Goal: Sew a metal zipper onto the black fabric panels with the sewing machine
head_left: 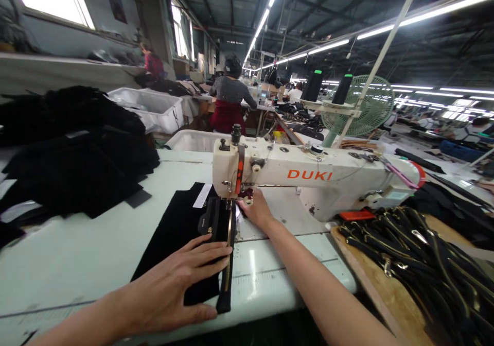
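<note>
Pale-green table [111, 248], black cloth [179, 222], strip lights [443, 10]

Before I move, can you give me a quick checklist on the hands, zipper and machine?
1. Left hand spread over the black fabric and gold zipper: ok.
2. Zipper running up to the presser foot: ok.
3. Right hand clear of the presser foot: cannot tell; its fingers are partly hidden by the machine head.
4. Presser foot lowered: cannot tell, too small.
5. Black pile apart from the fabric: ok.

Gold-toothed zipper [230, 230] on black fabric [175, 227]
</note>
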`<act>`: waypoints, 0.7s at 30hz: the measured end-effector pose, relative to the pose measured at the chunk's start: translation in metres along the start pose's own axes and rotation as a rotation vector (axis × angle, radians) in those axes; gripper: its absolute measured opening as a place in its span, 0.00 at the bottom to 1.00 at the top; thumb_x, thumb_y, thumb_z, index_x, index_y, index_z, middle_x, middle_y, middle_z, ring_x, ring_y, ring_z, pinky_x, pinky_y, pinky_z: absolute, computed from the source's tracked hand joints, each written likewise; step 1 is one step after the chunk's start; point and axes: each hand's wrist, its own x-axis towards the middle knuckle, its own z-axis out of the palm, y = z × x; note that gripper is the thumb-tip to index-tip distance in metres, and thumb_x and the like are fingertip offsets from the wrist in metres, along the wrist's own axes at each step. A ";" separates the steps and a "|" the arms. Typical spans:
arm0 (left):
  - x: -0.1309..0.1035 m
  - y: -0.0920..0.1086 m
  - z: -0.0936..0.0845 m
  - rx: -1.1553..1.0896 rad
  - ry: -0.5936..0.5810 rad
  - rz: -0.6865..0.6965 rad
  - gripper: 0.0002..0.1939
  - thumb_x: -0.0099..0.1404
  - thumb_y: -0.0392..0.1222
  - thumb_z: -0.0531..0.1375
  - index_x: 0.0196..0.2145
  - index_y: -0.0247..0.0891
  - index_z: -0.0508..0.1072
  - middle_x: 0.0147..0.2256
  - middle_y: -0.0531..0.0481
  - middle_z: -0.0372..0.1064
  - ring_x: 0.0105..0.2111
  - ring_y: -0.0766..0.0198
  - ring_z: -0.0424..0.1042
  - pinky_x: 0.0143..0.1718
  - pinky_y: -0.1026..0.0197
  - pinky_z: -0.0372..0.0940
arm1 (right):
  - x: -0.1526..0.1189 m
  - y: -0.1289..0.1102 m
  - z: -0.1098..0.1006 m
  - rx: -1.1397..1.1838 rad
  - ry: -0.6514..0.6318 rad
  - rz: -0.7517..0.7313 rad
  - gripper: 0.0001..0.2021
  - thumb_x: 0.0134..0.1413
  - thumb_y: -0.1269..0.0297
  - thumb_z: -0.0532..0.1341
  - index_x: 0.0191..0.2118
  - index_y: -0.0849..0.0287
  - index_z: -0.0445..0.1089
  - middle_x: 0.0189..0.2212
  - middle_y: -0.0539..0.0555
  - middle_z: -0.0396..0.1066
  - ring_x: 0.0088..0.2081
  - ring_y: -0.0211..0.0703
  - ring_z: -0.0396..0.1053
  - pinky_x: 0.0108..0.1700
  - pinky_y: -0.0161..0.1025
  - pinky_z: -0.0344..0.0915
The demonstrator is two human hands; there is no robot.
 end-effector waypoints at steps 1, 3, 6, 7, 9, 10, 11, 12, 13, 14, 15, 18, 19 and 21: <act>-0.003 0.001 0.001 -0.005 0.005 -0.022 0.36 0.65 0.59 0.65 0.66 0.48 0.61 0.65 0.44 0.56 0.65 0.40 0.54 0.62 0.37 0.57 | -0.008 0.001 -0.005 0.014 0.008 -0.024 0.10 0.62 0.70 0.61 0.48 0.66 0.69 0.48 0.61 0.70 0.51 0.50 0.69 0.53 0.50 0.68; -0.007 0.003 0.002 -0.017 0.021 -0.056 0.38 0.63 0.62 0.66 0.66 0.53 0.60 0.65 0.45 0.57 0.64 0.38 0.55 0.59 0.37 0.62 | -0.029 0.000 -0.014 0.053 0.007 -0.119 0.13 0.62 0.73 0.58 0.51 0.67 0.67 0.52 0.66 0.68 0.54 0.52 0.67 0.56 0.51 0.66; -0.013 0.003 0.008 -0.014 0.062 -0.030 0.39 0.61 0.61 0.68 0.65 0.56 0.61 0.64 0.47 0.59 0.63 0.40 0.59 0.60 0.39 0.60 | -0.055 -0.006 -0.021 0.116 -0.052 -0.316 0.15 0.59 0.76 0.57 0.51 0.60 0.68 0.51 0.60 0.71 0.55 0.48 0.67 0.60 0.51 0.64; -0.015 0.001 0.012 -0.008 0.093 -0.013 0.39 0.60 0.59 0.69 0.65 0.56 0.61 0.64 0.47 0.59 0.62 0.42 0.60 0.61 0.40 0.59 | -0.059 -0.008 -0.021 0.128 -0.065 -0.353 0.16 0.58 0.77 0.57 0.50 0.59 0.68 0.51 0.58 0.72 0.56 0.47 0.68 0.62 0.52 0.62; -0.018 -0.005 0.021 0.005 0.167 0.018 0.42 0.59 0.56 0.70 0.66 0.56 0.59 0.65 0.48 0.57 0.63 0.43 0.60 0.62 0.43 0.58 | -0.063 -0.011 -0.018 0.135 -0.069 -0.373 0.17 0.56 0.79 0.56 0.50 0.59 0.68 0.52 0.58 0.72 0.57 0.47 0.68 0.64 0.56 0.60; -0.019 -0.010 0.025 0.018 0.199 0.033 0.42 0.60 0.56 0.70 0.67 0.56 0.57 0.66 0.48 0.56 0.63 0.43 0.59 0.63 0.44 0.58 | -0.062 -0.011 -0.015 0.134 -0.062 -0.367 0.18 0.56 0.80 0.56 0.51 0.60 0.67 0.53 0.59 0.72 0.57 0.48 0.68 0.64 0.57 0.60; -0.019 -0.014 0.028 0.032 0.222 0.046 0.43 0.61 0.56 0.69 0.68 0.56 0.55 0.66 0.48 0.54 0.64 0.44 0.58 0.63 0.45 0.58 | -0.061 -0.010 -0.011 0.129 -0.054 -0.359 0.19 0.56 0.80 0.55 0.52 0.60 0.67 0.55 0.59 0.71 0.57 0.49 0.68 0.64 0.58 0.60; -0.019 -0.019 0.030 0.052 0.227 0.055 0.43 0.62 0.56 0.68 0.68 0.56 0.54 0.67 0.49 0.53 0.64 0.44 0.57 0.62 0.45 0.58 | -0.060 -0.009 -0.007 0.121 -0.042 -0.352 0.19 0.57 0.79 0.55 0.53 0.61 0.67 0.56 0.60 0.70 0.58 0.51 0.68 0.64 0.59 0.61; -0.018 -0.022 0.031 0.074 0.221 0.059 0.43 0.62 0.55 0.68 0.69 0.56 0.53 0.67 0.50 0.52 0.64 0.44 0.57 0.62 0.45 0.59 | -0.058 -0.007 -0.004 0.107 -0.031 -0.344 0.20 0.57 0.79 0.55 0.55 0.61 0.66 0.57 0.61 0.70 0.58 0.52 0.68 0.64 0.60 0.61; -0.015 -0.025 0.030 0.095 0.205 0.060 0.44 0.62 0.54 0.68 0.69 0.56 0.52 0.67 0.50 0.52 0.64 0.45 0.57 0.62 0.45 0.59 | -0.058 -0.005 0.000 0.089 -0.019 -0.337 0.21 0.58 0.78 0.55 0.57 0.62 0.65 0.58 0.61 0.69 0.59 0.52 0.67 0.64 0.60 0.61; -0.013 -0.028 0.028 0.110 0.190 0.062 0.44 0.62 0.52 0.68 0.69 0.56 0.51 0.67 0.51 0.52 0.64 0.45 0.57 0.62 0.45 0.59 | -0.057 -0.004 0.004 0.069 -0.010 -0.329 0.22 0.58 0.78 0.54 0.58 0.62 0.64 0.58 0.61 0.69 0.59 0.52 0.67 0.64 0.60 0.61; -0.004 -0.031 0.019 0.118 0.180 0.061 0.43 0.62 0.51 0.68 0.69 0.55 0.52 0.67 0.50 0.53 0.63 0.45 0.59 0.62 0.44 0.58 | -0.060 -0.001 0.010 0.037 0.017 -0.304 0.25 0.58 0.78 0.54 0.61 0.62 0.62 0.58 0.61 0.68 0.60 0.52 0.66 0.65 0.60 0.60; -0.001 -0.031 0.015 0.113 0.187 0.056 0.43 0.62 0.52 0.68 0.69 0.55 0.53 0.67 0.49 0.54 0.63 0.44 0.60 0.62 0.43 0.58 | -0.061 -0.001 0.009 0.046 0.031 -0.298 0.25 0.58 0.78 0.54 0.61 0.61 0.63 0.58 0.61 0.68 0.61 0.53 0.65 0.65 0.60 0.60; 0.005 -0.032 0.009 0.106 0.180 0.032 0.44 0.60 0.56 0.69 0.68 0.54 0.55 0.66 0.46 0.56 0.62 0.43 0.61 0.60 0.42 0.59 | -0.062 -0.002 0.005 0.110 0.049 -0.304 0.24 0.56 0.79 0.54 0.58 0.59 0.66 0.56 0.60 0.70 0.60 0.53 0.66 0.65 0.60 0.60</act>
